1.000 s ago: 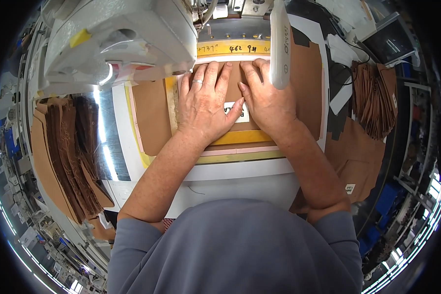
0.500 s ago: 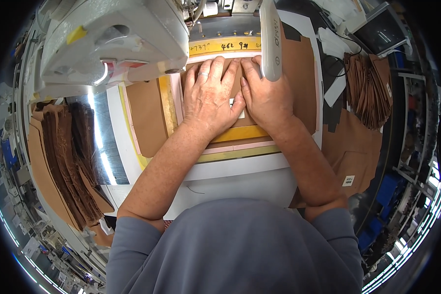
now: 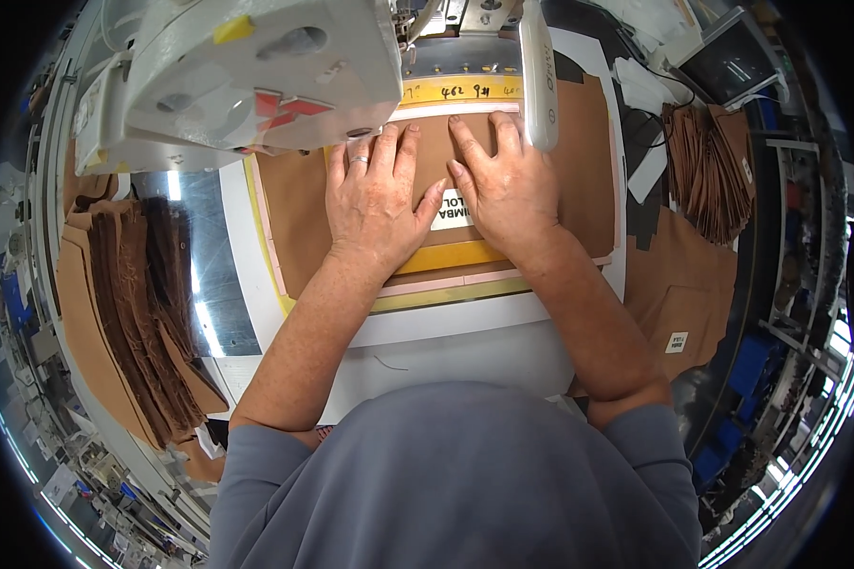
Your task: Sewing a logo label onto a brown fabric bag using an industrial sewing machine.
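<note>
My left hand lies open on a brown piece, fingers spread toward the white sewing-machine head; a ring is on one finger. My right hand rests open on the same piece, fingertips near a white upright bar. A white label shows between my thumbs. Under and around the piece is a template edged with pale yellow and pink strips, with a darker yellow strip below my hands and a marked yellow strip beyond my fingertips.
A stack of brown pieces lies at the left beside a metal surface. At the right are a fanned brown bundle, flat brown pieces and a small screen. Blue bins stand beyond the right edge.
The machine head has shifted right, over more of the marked strip. My left hand has moved left, away from my right, uncovering more of the label; my right hand's fingers are more spread.
</note>
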The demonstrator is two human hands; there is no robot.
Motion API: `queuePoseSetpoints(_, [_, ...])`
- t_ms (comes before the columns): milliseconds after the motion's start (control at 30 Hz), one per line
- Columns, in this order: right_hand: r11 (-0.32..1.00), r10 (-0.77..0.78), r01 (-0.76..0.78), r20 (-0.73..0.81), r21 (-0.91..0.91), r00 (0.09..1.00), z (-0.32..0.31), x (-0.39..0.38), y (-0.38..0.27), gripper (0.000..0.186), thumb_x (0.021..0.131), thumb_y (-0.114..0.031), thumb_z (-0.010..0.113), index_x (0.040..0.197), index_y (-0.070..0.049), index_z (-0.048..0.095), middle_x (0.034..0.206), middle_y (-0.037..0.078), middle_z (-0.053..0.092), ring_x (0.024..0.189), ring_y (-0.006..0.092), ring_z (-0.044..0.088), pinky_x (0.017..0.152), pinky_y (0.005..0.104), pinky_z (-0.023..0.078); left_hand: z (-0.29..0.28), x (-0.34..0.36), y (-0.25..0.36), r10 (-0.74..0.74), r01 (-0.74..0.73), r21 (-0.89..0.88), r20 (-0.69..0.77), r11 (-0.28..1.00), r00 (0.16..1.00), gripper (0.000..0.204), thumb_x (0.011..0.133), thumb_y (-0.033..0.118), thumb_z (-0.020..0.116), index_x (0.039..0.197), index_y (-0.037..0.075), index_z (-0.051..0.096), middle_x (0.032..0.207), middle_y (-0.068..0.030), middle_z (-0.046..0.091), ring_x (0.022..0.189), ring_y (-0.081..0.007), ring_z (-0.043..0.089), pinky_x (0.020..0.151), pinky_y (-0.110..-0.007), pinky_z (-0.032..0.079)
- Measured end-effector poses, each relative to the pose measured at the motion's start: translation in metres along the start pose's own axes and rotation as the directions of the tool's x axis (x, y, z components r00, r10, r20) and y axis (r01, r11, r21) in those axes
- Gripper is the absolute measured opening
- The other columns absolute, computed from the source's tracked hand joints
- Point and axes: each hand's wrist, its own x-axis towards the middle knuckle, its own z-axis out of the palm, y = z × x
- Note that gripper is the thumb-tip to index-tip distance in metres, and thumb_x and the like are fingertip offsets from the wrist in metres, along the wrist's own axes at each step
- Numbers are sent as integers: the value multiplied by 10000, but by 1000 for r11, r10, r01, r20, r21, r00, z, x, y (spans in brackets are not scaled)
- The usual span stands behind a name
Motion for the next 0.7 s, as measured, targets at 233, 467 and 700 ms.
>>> queuePoseSetpoints(233, [989, -81, 80, -2, -124, 997, -1, 0, -4, 481, 936, -376, 696, 1385, -207, 656, 1203, 203, 578, 1063, 337, 584, 913, 448, 497, -4, -8, -7, 31, -33, 81, 27, 996, 999, 662, 922, 463, 687, 1437, 63, 573, 1356, -163, 581, 1305, -308, 536, 1153, -524, 349])
queuePoseSetpoints(467, [974, -82, 85, 20, -210, 996, 1, 1, -5, 485, 956, -472, 654, 1392, -260, 652, 1078, 123, 587, 966, 294, 560, 905, 475, 472, -4, -9, -3, 10, -15, 78, 56, 997, 998, 625, 935, 438, 676, 1396, 23, 597, 1397, -189, 574, 1363, -300, 516, 1148, -476, 358])
queuePoseSetpoints(700, [985, -19, 55, 216, -163, 976, -3, 3, -3, 561, 997, -542, 570, 1474, -248, 557, 1275, 127, 540, 1186, 340, 509, 1051, 650, 416, 0, -15, 3, -38, 42, 168, -27, 985, 999, 616, 941, 453, 664, 1379, 23, 613, 1401, -181, 588, 1356, -283, 530, 1147, -494, 348])
